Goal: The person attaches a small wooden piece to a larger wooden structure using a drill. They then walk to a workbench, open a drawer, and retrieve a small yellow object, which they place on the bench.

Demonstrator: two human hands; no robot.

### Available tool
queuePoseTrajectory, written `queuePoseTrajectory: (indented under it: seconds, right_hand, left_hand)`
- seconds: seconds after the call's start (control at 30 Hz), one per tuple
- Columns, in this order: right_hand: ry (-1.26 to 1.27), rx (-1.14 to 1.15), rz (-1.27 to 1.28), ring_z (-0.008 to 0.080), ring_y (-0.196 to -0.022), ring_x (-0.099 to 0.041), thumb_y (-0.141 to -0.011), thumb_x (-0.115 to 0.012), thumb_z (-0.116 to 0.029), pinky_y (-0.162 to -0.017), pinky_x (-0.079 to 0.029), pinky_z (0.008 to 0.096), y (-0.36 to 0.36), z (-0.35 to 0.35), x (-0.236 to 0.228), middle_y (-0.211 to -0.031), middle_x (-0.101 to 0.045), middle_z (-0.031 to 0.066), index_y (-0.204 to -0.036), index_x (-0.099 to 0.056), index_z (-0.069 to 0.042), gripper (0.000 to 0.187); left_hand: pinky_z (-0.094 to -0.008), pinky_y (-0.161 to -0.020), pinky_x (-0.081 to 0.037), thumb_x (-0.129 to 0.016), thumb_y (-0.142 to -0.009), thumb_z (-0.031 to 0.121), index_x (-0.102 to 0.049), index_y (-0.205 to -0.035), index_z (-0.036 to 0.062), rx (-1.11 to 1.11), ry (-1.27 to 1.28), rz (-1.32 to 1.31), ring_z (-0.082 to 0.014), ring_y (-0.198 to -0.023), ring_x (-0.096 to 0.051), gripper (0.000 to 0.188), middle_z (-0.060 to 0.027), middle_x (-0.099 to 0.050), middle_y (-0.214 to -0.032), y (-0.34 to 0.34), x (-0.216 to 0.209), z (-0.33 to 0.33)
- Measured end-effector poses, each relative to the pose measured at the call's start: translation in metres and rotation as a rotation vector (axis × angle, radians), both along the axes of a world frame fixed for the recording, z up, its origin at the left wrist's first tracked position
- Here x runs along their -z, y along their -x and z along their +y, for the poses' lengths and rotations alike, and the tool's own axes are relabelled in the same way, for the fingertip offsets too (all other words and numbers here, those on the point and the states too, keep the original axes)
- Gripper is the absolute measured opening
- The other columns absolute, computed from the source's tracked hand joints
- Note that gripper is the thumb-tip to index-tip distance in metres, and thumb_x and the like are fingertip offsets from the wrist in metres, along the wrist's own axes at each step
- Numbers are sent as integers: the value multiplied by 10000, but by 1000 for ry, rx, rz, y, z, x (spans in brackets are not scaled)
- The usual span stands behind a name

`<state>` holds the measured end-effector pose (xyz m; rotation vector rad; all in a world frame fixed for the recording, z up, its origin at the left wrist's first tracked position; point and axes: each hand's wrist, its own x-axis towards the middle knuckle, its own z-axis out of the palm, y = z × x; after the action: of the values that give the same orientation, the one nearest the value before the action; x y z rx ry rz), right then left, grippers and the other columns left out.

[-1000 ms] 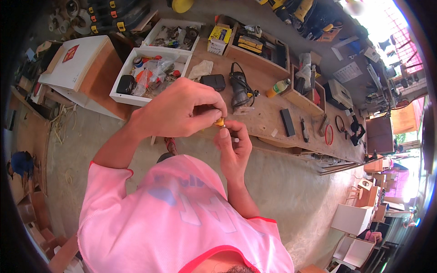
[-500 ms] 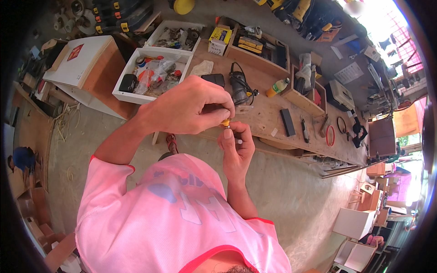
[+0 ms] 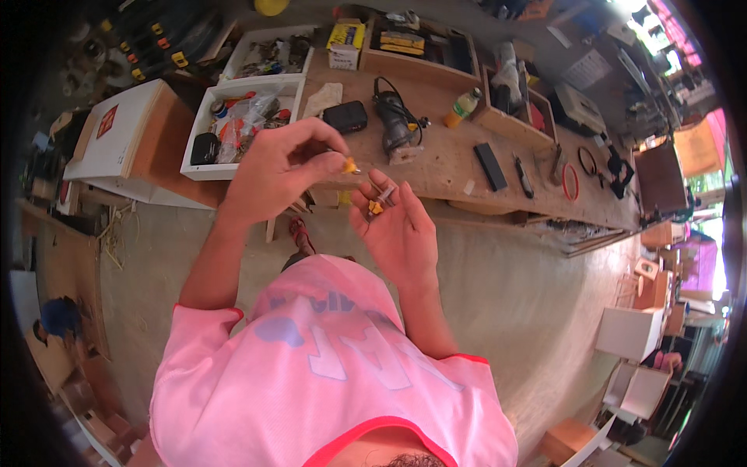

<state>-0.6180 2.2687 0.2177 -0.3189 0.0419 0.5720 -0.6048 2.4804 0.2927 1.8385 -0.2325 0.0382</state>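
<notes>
My left hand (image 3: 284,167) is closed, with thumb and fingertips pinching a small yellow piece with a metal tip (image 3: 351,166). To its right, my right hand (image 3: 401,229) is turned palm up with fingers part curled. Across those fingers lies a second small yellow piece with a clear and metal shaft (image 3: 379,204). A small gap separates the two pieces; both are too small to name surely. Beyond my hands, on the wooden workbench (image 3: 459,171), stand a dark corded trim router (image 3: 395,124) and a black case (image 3: 345,117).
White drawers (image 3: 292,97) of loose hardware and bags stand at the left. Behind are wooden trays (image 3: 373,61) and a yellow box (image 3: 345,43). A bottle (image 3: 463,107), black block (image 3: 490,166), utility knife (image 3: 523,176) and red ring (image 3: 570,181) lie rightward. White cabinet (image 3: 117,132) far left.
My hands have moved apart; before, they met at one small yellow piece. My left hand has shifted left, and my right hand has turned palm up, its fingers loosened. The view has shifted slightly.
</notes>
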Motion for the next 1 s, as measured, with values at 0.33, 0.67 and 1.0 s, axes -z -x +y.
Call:
queuePoseTrajectory:
  seconds: [0.33, 0.67, 1.0]
  right_hand:
    - [-38, 43, -109, 358, -1458, -385, -1109, -386, -213, -1179, -408, 506, 6, -13, -16, -1496, -452, 226, -1309, -497, -2, 311]
    - [45, 91, -125, 331, -1423, -448, -1103, -435, -237, -1129, -471, 482, 4, -12, -22, -1453, -515, 210, -1174, -552, -52, 230]
    - [379, 48, -296, 328, -1123, -696, -1102, -433, -205, -964, -598, 447, -16, -34, -25, -1338, -606, 218, -1248, -565, 26, 303]
  left_hand:
    - [-204, -711, -483, -705, -973, 134, -662, -1052, 7, -120, 137, -16, -44, -817, -615, 156, -6, -679, -905, 18, 21, 17]
    - [-199, -696, -477, -709, -972, 151, -663, -1043, 12, -156, 183, -7, -45, -806, -615, 163, -5, -680, -891, 22, 26, 17]
    - [-209, -702, -483, -697, -959, 93, -662, -1039, 12, -232, 187, 29, -59, -788, -621, 119, -8, -675, -881, 29, 40, 24]
